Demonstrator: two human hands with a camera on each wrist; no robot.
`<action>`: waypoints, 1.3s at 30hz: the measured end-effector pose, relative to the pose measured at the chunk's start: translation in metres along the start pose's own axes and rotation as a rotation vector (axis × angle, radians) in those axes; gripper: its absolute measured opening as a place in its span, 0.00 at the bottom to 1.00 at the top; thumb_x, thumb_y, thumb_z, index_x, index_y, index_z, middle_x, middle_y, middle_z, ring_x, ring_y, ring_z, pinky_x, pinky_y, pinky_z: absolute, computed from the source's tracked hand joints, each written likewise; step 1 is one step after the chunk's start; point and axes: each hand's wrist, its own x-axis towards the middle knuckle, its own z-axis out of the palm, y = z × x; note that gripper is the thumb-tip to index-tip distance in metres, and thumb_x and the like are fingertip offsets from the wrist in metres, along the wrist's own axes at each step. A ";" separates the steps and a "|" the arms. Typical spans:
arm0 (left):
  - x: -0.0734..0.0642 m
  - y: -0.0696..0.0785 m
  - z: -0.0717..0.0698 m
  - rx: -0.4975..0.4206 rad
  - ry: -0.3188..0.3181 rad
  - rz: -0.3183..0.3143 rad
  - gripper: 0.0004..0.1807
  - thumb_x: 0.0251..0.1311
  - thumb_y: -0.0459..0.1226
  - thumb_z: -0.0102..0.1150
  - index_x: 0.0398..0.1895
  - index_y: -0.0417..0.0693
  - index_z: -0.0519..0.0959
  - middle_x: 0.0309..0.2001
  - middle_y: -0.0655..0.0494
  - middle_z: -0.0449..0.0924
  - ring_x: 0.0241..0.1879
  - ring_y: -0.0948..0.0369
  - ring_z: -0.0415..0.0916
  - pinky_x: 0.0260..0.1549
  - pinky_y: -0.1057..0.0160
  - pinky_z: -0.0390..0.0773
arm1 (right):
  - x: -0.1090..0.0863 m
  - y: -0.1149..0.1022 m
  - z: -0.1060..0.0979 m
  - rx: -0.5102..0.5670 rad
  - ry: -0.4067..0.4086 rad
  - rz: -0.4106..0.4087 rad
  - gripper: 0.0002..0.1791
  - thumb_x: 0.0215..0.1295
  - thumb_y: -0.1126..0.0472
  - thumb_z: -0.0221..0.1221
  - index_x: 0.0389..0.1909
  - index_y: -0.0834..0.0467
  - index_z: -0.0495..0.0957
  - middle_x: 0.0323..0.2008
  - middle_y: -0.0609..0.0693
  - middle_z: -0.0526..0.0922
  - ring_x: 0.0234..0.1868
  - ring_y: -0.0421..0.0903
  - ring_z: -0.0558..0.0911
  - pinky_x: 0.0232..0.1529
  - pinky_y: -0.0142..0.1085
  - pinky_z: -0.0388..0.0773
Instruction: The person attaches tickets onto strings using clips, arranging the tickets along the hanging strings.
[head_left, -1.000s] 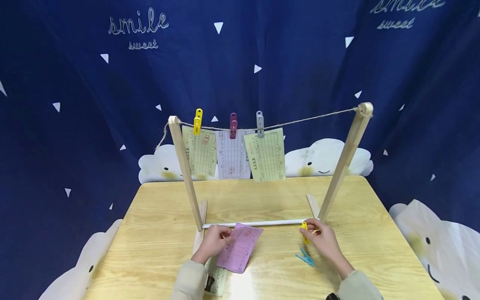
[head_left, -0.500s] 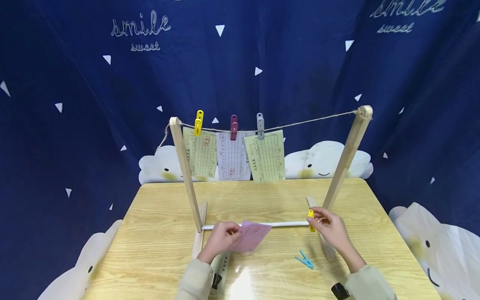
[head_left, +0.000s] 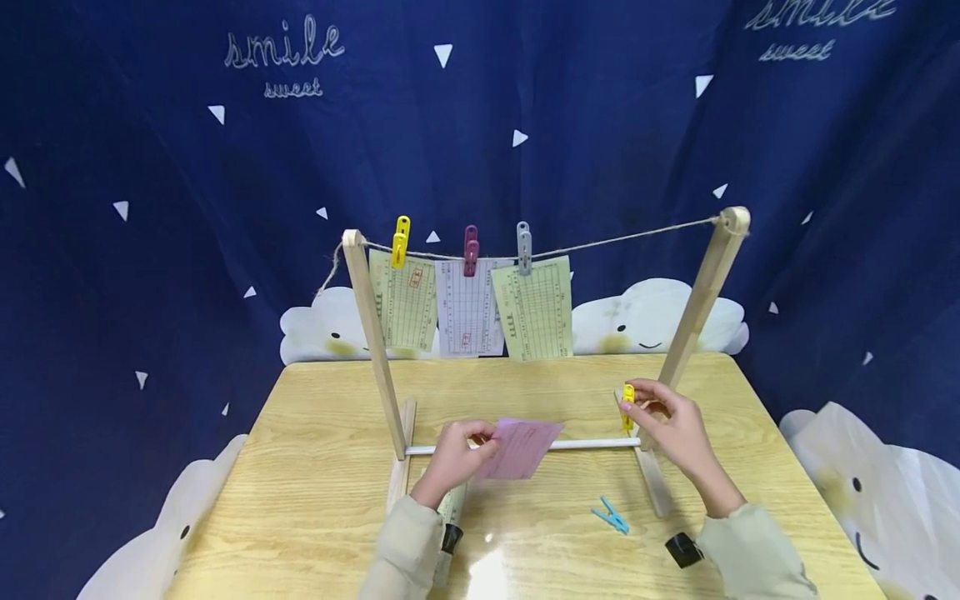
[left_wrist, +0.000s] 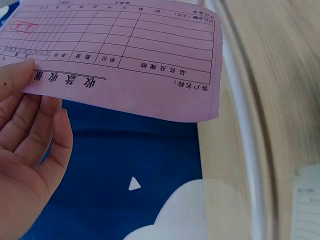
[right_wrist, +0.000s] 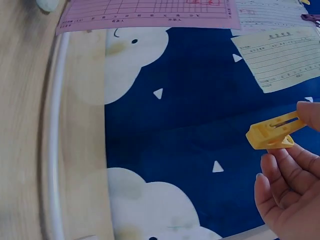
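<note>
A pink receipt slip (head_left: 522,450) is pinched by its edge between the thumb and fingers of my left hand (head_left: 459,457), in front of the white crossbar. In the left wrist view the printed face of the pink receipt (left_wrist: 135,60) shows. My right hand (head_left: 678,429) pinches a yellow clothespin (head_left: 627,407) near the right post; the right wrist view shows the yellow clothespin (right_wrist: 272,132) between thumb and fingertips. Behind, three receipts hang from a string (head_left: 600,244): a yellow-green one (head_left: 405,308), a white one (head_left: 467,312) and another yellow-green one (head_left: 534,312).
The string runs between a left wooden post (head_left: 372,333) and a right wooden post (head_left: 701,292), joined low by a white rod (head_left: 592,444). A yellow, a maroon (head_left: 471,250) and a grey clothespin grip the hanging slips. A blue clothespin (head_left: 612,516) lies on the table (head_left: 300,483).
Both hands have risen away from the tabletop and shifted right. The pink receipt lifted with the left hand, the yellow clothespin with the right. The blue clothespin stayed in place.
</note>
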 end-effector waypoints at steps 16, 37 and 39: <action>0.032 0.032 0.005 -0.029 0.089 0.216 0.02 0.49 0.27 0.58 0.24 0.37 0.80 0.23 0.54 0.80 0.25 0.67 0.75 0.26 0.71 0.76 | 0.022 -0.024 -0.017 0.031 0.035 -0.119 0.15 0.48 0.79 0.60 0.40 0.72 0.76 0.28 0.40 0.76 0.29 0.31 0.74 0.31 0.20 0.70; 0.071 0.109 -0.006 -0.152 0.248 0.182 0.02 0.47 0.20 0.58 0.25 0.27 0.78 0.23 0.40 0.79 0.23 0.52 0.75 0.27 0.61 0.78 | 0.070 -0.065 -0.052 0.140 0.065 -0.238 0.15 0.48 0.82 0.58 0.39 0.74 0.74 0.27 0.40 0.77 0.28 0.35 0.75 0.29 0.21 0.70; 0.075 0.114 -0.007 -0.165 0.264 0.189 0.02 0.47 0.20 0.58 0.25 0.26 0.78 0.23 0.39 0.79 0.23 0.51 0.75 0.27 0.60 0.78 | 0.075 -0.071 -0.056 0.152 0.070 -0.237 0.14 0.49 0.81 0.58 0.39 0.74 0.74 0.27 0.41 0.78 0.28 0.36 0.75 0.29 0.21 0.71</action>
